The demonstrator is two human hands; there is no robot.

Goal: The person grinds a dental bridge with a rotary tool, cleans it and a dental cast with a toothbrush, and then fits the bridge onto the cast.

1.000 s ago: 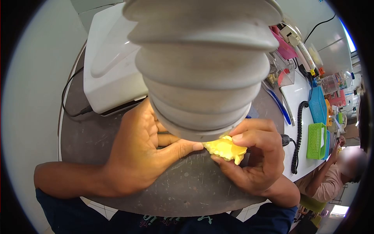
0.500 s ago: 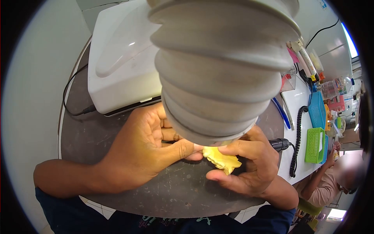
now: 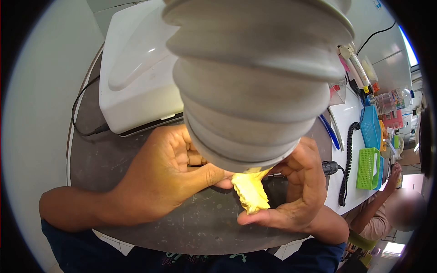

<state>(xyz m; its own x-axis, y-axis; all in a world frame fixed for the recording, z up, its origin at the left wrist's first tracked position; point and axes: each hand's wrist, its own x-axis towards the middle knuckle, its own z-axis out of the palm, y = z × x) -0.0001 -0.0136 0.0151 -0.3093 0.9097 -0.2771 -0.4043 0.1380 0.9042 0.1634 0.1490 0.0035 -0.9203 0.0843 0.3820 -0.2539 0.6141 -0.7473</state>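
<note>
A lumpy yellow dental cast [image 3: 251,193], brightly lit, is held just below the mouth of a wide ribbed grey hose [image 3: 255,86]. My left hand [image 3: 175,175] pinches the cast's left edge between thumb and fingertips. On the other side my right hand [image 3: 298,186] supports it, thumb pressed at its lower corner and fingers curled up behind the hose rim. The hose hides the cast's top and some right fingertips. Behind the right hand lies a black corded handpiece [image 3: 329,168], its thin metal end showing between the fingers.
A white machine [image 3: 141,68] stands at the back left of the dark round table [image 3: 200,234]. To the right, a white counter holds a green basket [image 3: 368,168], a blue basket [image 3: 369,125], a coiled black cord [image 3: 349,150] and bottles. A person [image 3: 378,207] sits at far right.
The cast has been turned, so its long side now points down and a different face shows. My right fingers have shifted up behind the hose. The person at right has raised a hand.
</note>
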